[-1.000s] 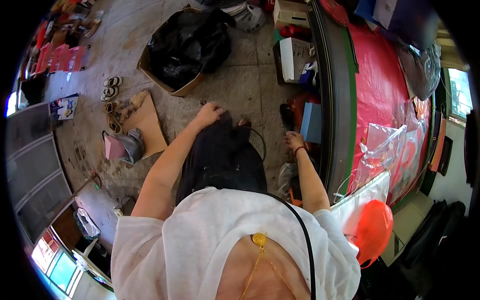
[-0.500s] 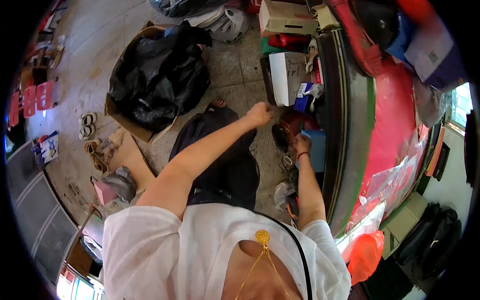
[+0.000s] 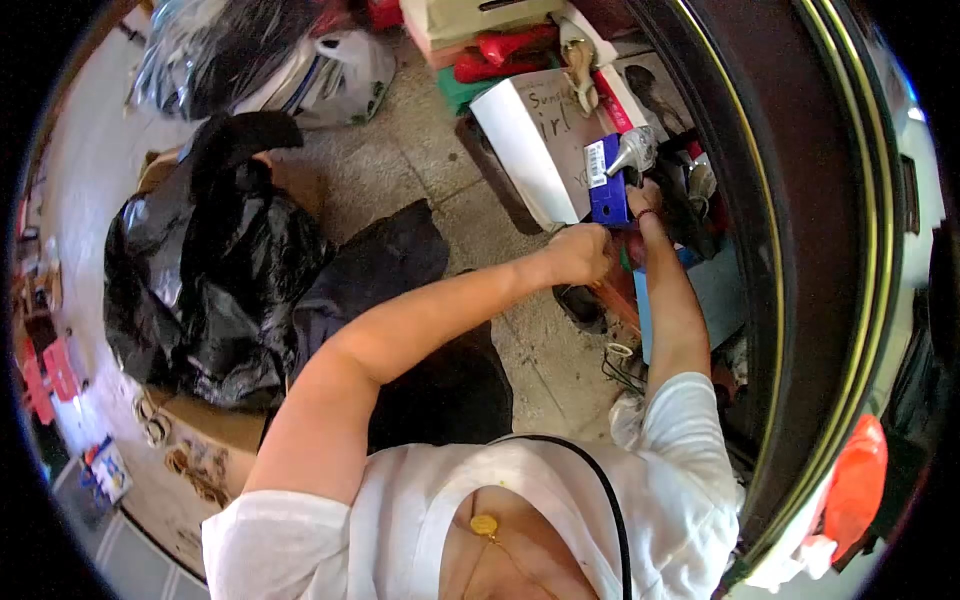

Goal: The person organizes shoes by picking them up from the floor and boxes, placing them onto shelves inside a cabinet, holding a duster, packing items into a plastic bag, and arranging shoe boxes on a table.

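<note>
My left hand (image 3: pixel 580 254) is closed at the lower corner of a white box lid with handwriting (image 3: pixel 535 145), just above a reddish flat piece (image 3: pixel 618 303); what its fingers grip is hidden. My right hand (image 3: pixel 645 198), with a red band at the wrist, reaches beside a small blue box (image 3: pixel 606 180) with a barcode label. Its fingers are partly hidden by a silvery-grey shoe (image 3: pixel 634 150) and dark items. A light-blue box (image 3: pixel 700 300) lies beneath my right forearm. A dark shoe (image 3: pixel 581 306) is on the floor below my left hand.
A black plastic bag (image 3: pixel 210 290) fills a carton at the left. Red shoes (image 3: pixel 510 48) and a beige shoe (image 3: pixel 580 75) lie at the top. Filled plastic bags (image 3: pixel 345 80) stand at the upper left. A dark, gold-striped edge (image 3: pixel 775 200) curves down the right side.
The view has shifted toward the boxes. My right hand has moved up from the light-blue box to beside the small blue box. My left hand has come down to the lid's lower corner.
</note>
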Motion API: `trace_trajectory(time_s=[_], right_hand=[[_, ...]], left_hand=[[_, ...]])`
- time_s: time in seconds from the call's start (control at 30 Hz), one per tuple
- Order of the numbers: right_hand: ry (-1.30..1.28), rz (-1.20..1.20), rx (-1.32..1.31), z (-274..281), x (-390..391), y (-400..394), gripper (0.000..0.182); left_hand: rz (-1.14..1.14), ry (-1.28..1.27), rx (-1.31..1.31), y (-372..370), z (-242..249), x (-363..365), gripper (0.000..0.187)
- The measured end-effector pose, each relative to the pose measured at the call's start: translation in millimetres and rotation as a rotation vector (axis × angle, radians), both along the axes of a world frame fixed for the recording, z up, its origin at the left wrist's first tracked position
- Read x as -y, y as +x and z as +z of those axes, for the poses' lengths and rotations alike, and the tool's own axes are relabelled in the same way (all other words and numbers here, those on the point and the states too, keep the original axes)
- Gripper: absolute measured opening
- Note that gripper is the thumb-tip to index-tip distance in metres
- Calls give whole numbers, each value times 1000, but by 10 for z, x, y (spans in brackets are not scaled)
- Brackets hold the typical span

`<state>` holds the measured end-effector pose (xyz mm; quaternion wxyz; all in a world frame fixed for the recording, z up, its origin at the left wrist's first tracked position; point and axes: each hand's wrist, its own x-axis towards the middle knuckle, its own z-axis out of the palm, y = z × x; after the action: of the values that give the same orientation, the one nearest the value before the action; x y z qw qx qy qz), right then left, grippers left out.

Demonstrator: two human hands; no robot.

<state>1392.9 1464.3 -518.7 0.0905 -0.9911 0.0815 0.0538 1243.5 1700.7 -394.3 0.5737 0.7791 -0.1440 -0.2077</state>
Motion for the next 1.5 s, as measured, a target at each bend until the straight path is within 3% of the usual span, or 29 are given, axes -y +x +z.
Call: trace_trajectory(time_s=[0.1,0.23,0.3,0.37,0.43,0.47,0.5,0.57,0.63,0.7,0.77,0.83,0.87,0.93,0.97,1.0,1.03,1.07,1.1,1.2,1.4,1.5], right_hand=[[23,46,40,-150,110,-27,38],[74,34,231,67,24,-186,44],[50,-40,325,347,-193,-431,41],[261,235,582,495,-304,-611,36],[204,395,405,958,-679,-924,30],[215,524,436,1047,-809,-1003,28],[224,656,463,1088,-909,-1065,27],[347,693,279,1106,-1037,-1138,25],[413,733,262,1086,-1103,-1150,25],[466,870,205,1007,-1133,-1111,27],[459,909,216,890,-1096,-1000,32],[696,1030,28,857,-972,-783,37],[545,978,77,900,-852,-630,34],[750,605,170,887,-440,-237,37],[727,332,349,750,-200,-1,35],[466,66,490,597,120,251,40],[69,-310,265,341,561,571,53],[-139,-397,317,-245,1276,982,62],[-208,-382,198,-180,1344,947,61],[-247,-212,-40,-205,1456,965,59],[-253,-74,-189,-304,1540,1000,55],[-264,-32,-177,-325,1491,976,54]], left_hand=[[-124,149,128,164,-271,9,22],[-6,427,169,290,-234,-258,24],[212,412,346,277,-280,-323,33],[368,338,789,328,-112,-377,49],[322,195,874,357,233,-441,55],[303,232,932,366,307,-465,57],[246,226,860,373,328,-494,51],[185,313,698,355,352,-613,46],[196,384,816,374,375,-725,41],[79,427,523,304,545,-815,35],[104,392,524,292,411,-861,30],[65,248,307,302,214,-880,28],[102,211,302,272,130,-876,22],[132,243,318,178,220,-869,20],[154,272,333,135,284,-872,18],[185,291,292,108,332,-889,18],[213,300,288,109,271,-931,18],[232,249,337,107,162,-987,17],[252,200,388,95,89,-1053,17],[412,261,223,-11,71,-1221,13],[726,159,-200,-286,-250,-1753,18],[728,232,-10,-241,-119,-1725,19]])
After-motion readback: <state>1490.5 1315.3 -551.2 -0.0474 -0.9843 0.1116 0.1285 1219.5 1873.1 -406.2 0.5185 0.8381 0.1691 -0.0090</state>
